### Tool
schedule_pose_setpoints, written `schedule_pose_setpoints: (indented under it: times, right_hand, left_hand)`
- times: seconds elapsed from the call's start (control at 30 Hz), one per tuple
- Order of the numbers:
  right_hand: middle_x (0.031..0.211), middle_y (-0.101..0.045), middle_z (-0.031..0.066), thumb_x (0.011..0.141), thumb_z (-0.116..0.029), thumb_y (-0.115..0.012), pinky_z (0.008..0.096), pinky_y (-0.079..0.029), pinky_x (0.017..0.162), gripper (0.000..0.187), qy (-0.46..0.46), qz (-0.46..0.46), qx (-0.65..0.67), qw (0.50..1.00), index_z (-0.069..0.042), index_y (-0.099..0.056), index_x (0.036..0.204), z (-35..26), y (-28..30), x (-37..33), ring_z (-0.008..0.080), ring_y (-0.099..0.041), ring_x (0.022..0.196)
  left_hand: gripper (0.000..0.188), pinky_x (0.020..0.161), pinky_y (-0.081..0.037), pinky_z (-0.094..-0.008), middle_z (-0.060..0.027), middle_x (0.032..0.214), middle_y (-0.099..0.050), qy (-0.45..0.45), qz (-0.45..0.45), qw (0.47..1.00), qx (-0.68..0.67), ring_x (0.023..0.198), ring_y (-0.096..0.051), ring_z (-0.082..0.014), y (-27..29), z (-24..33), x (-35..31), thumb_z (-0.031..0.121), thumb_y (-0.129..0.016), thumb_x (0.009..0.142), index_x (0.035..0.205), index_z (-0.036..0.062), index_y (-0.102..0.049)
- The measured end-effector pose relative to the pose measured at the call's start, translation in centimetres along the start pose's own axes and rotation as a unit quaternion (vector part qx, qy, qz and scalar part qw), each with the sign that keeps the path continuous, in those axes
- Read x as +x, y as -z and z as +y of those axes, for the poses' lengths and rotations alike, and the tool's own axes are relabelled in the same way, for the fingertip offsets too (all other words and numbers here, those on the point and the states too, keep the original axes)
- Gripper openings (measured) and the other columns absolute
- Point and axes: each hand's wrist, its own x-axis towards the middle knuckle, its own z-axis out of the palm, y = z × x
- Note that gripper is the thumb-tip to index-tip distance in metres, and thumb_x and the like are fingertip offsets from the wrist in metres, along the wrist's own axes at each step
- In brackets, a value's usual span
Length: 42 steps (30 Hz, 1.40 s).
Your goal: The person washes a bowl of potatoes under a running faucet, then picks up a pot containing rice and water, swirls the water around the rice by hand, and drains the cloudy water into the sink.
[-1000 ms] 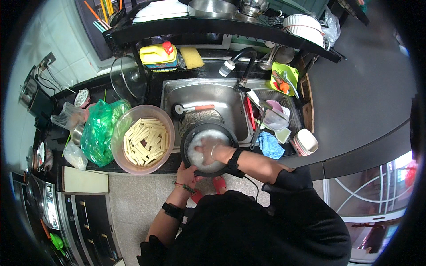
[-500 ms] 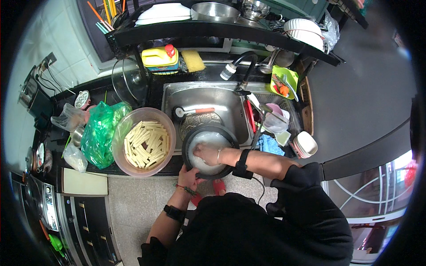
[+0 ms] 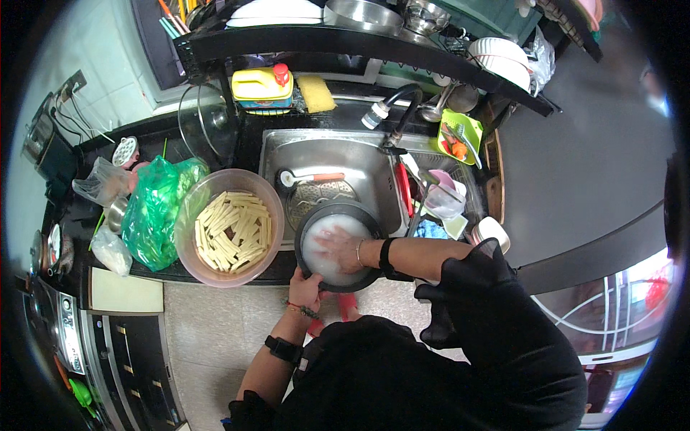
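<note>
A round dark pot [image 3: 341, 207] holding cloudy white water [image 3: 323, 228] sits over the front edge of the steel sink [image 3: 305, 149]. My left hand [image 3: 306, 287] grips the pot's rim at its lower left, fingers closed on it. Inside the pot, my right hand [image 3: 343, 250] lies in the milky water with its fingers spread. Whatever is under the water is hidden. A brush [image 3: 320, 177] with an orange-brown handle rests in the sink behind the pot, beside a patterned round drain mat [image 3: 316, 195].
Left of the sink stands a pinkish tub [image 3: 184, 248] of pale cut sticks [image 3: 233, 231], then a green plastic bag [image 3: 149, 215]. A black faucet [image 3: 413, 97] rises behind the sink. Stacked bowls [image 3: 491, 231] and a green basket [image 3: 471, 126] are at the right.
My right hand has gone from bunched fingers to spread ones in the cloudy water. The left hand keeps its hold on the pot rim. The view has shifted slightly.
</note>
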Motion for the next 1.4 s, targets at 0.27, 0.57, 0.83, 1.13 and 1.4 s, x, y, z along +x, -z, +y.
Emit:
schedule_pose_setpoints:
  times: [0.27,0.57,0.83,1.13,1.4]
  right_hand:
    - [0.133,-0.035,0.0162,0.069,-0.029,-0.061,0.0519,-0.031,0.093,0.055,-0.063,-0.06,-0.015,0.996,-0.018,-0.047,0.121,-0.8,6.8,-1.4,0.0349,-0.03,0.124]
    - [0.082,-0.061,0.0122,0.08,-0.035,-0.049,0.0311,-0.048,0.058,0.036,-0.305,-0.215,0.673,0.638,-0.002,-0.056,0.094,1.4,1.9,1.3,0.0218,-0.061,0.073]
    - [0.086,-0.062,0.0208,0.077,-0.029,-0.054,0.0406,-0.049,0.067,0.035,-0.195,-0.063,0.198,0.959,0.002,-0.056,0.095,0.1,10.4,-1.6,0.0332,-0.061,0.08]
    - [0.104,-0.055,0.016,0.07,-0.016,-0.062,0.0414,-0.042,0.084,0.026,-0.206,0.284,0.123,0.928,-0.005,-0.055,0.092,-0.8,5.3,-5.5,0.0341,-0.052,0.097]
    - [0.108,-0.048,0.0315,0.071,-0.049,-0.06,0.0399,-0.044,0.083,0.081,-0.457,0.074,0.324,0.825,0.012,-0.032,0.116,1.5,5.6,-11.3,0.0371,-0.053,0.097]
  left_hand:
    - [0.042,0.047,-0.053,-0.0347,-0.0106,0.099,-0.056,0.017,-0.001,1.0,-0.005,0.073,-0.061,-0.0272,-0.2,0.6,-0.5,0.001,-0.05,0.075,0.115,0.0105,-0.041]
    - [0.041,0.055,-0.056,-0.0399,-0.0129,0.102,-0.054,0.016,-0.016,0.999,-0.025,0.082,-0.06,-0.0312,-0.6,1.0,-0.7,-0.002,-0.048,0.075,0.114,0.0079,-0.04]
    - [0.041,0.05,-0.055,-0.038,-0.016,0.098,-0.054,-0.068,-0.032,0.975,0.207,0.068,-0.061,-0.0281,5.2,-2.0,3.6,0.004,-0.058,0.075,0.111,0.0032,-0.038]
    - [0.031,0.035,-0.041,-0.0299,-0.008,0.058,-0.052,-0.22,0.046,0.874,0.431,0.042,-0.054,-0.0172,3.9,0.6,2.9,0.018,-0.069,0.071,0.079,0.0009,-0.043]
    - [0.025,0.031,-0.039,-0.0277,-0.005,0.056,-0.051,-0.132,0.031,0.948,0.289,0.04,-0.051,-0.0122,2.4,2.3,1.2,0.011,-0.063,0.076,0.066,0.0017,-0.042]
